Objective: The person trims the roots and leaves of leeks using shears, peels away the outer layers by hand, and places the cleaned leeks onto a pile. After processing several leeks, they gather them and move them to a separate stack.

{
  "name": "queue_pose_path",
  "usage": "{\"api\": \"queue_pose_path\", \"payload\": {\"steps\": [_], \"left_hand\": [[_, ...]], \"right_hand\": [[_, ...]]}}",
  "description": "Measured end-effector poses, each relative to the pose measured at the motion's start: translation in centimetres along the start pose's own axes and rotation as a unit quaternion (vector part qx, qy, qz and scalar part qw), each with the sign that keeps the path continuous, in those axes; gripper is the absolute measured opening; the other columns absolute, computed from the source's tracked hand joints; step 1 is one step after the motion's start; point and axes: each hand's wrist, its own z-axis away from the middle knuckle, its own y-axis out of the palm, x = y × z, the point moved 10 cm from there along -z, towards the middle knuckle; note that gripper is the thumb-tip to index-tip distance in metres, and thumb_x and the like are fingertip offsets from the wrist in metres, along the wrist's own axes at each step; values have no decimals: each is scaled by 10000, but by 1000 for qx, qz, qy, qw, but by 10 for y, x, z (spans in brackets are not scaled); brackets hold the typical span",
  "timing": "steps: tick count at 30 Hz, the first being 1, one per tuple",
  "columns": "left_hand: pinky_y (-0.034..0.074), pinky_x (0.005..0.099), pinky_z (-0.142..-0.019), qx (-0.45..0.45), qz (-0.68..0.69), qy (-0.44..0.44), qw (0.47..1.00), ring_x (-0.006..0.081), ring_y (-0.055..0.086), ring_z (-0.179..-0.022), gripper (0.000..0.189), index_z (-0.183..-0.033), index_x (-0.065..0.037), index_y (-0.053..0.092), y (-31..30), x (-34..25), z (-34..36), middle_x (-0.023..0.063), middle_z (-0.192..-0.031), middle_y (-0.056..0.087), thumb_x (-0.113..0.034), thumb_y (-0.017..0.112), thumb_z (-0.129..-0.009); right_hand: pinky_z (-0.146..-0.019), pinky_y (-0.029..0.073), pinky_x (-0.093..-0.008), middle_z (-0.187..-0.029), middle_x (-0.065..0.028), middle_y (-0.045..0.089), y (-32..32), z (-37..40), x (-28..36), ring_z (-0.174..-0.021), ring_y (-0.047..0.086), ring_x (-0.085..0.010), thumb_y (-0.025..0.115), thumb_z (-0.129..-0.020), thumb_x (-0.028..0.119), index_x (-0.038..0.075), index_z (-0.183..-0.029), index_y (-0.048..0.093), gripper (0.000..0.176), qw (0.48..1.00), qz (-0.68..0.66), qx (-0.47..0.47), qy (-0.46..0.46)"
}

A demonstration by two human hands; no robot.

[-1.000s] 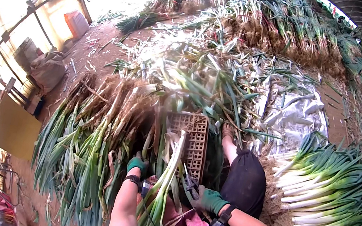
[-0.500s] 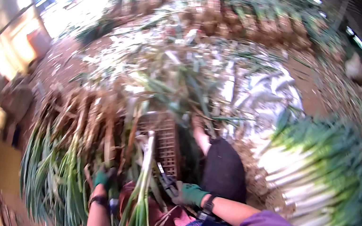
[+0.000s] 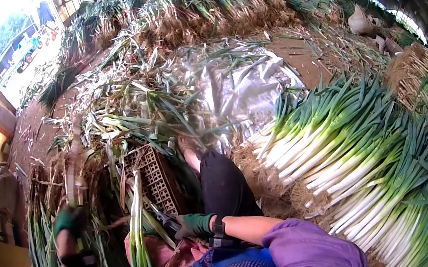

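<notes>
My left hand [image 3: 69, 221], in a green glove, is smeared by motion over the pile of untrimmed green onions [image 3: 44, 218] at lower left. A blurred brownish stalk [image 3: 72, 172] rises just above it, and its fingers do not show clearly. My right hand [image 3: 194, 226], also gloved in green, is wrapped round a dark hand tool [image 3: 168, 221] with a slim tip pointing up and left. Across my lap, on a reddish cloth [image 3: 171, 256], lies one green onion [image 3: 137, 228] with a clean white stem. It lies between my two hands.
A brown plastic crate [image 3: 158, 178] stands before my knee amid stripped leaves [image 3: 132, 114]. Cleaned green onions [image 3: 328, 158] lie in rows at right. White sheeting [image 3: 239, 84] covers ground ahead. Rooted bundles [image 3: 188, 16] line the back, and a pale sack [image 3: 360, 21] stands at back right.
The view has turned and sharpened, showing more of the right and back. My left hand has moved left, farther from the onion on my lap. The right hand still holds the tool.
</notes>
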Motion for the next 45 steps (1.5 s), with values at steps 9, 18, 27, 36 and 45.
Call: {"api": "queue_pose_path", "payload": {"steps": [9, 18, 27, 36, 45], "left_hand": [[516, 362, -611, 226, 89, -78, 967, 164, 652, -682, 378, -911, -29, 732, 231, 16, 59, 49, -793, 710, -378, 808, -785], [503, 312, -597, 244, 155, 11, 957, 142, 630, -681, 253, -898, -30, 713, 217, 3, 80, 40, -763, 683, -281, 713, -862], [556, 327, -775, 162, 202, -141, 956, 195, 721, -832, 521, -1144, -18, 723, 235, 28, 98, 132, -933, 754, -433, 636, -839], [519, 324, -576, 115, 230, -168, 952, 173, 647, -607, 361, -976, 17, 732, 233, 28, 94, 89, -762, 697, -318, 676, -854], [562, 395, -752, 111, 174, -218, 954, 281, 726, -827, 578, -1096, 11, 719, 206, 5, 111, 183, -937, 736, -474, 631, -793]], "right_hand": [[-790, 537, -366, -998, -188, 722, -13, 3, -43, -931, 702, -283, 746, -685, 407, -15, -1057, 688, 565, 997, -46, -41, 38], [-800, 521, -360, -997, -134, 689, 2, 42, 23, -880, 644, -196, 829, -722, 460, 7, -1149, 610, 660, 974, -109, -34, -195], [-811, 520, -445, -945, -240, 682, 10, 69, 34, -897, 682, -389, 682, -807, 427, 4, -1176, 563, 574, 996, 55, 7, -67], [-799, 523, -473, -959, -292, 682, 20, 57, 29, -907, 682, -429, 686, -806, 436, -31, -1225, 513, 651, 997, 73, 22, -29], [-799, 529, -482, -945, -294, 683, 23, 66, 26, -902, 677, -442, 684, -796, 423, -11, -1197, 542, 608, 994, 110, -2, -23]]}}
